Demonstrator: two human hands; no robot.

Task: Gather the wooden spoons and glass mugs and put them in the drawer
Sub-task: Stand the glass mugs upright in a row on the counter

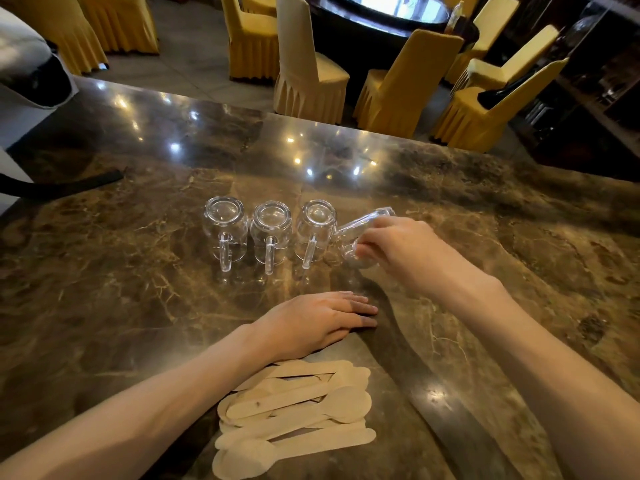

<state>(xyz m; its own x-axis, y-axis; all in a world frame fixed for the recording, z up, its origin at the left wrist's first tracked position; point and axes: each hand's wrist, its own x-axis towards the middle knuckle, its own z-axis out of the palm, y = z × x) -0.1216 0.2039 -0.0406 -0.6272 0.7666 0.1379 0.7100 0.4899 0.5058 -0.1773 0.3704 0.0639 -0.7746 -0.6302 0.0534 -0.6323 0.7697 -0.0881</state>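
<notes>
Three upturned mugs (pixel 268 233) stand in a row on the table (pixel 138 299); spoons (pixel 294 410) piled nearer, before them.

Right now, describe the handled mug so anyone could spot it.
On the marble counter, beyond the wooden spoons, runs a row of glass mugs. The held mug is at its right end, in the right hand. Only it tilts; the others stand upside down.

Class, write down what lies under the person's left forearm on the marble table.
A loose pile of wooden spoons lies on the marble table, partly beneath the left forearm. The arm covers its upper-left ends, so the count is hidden.
</notes>
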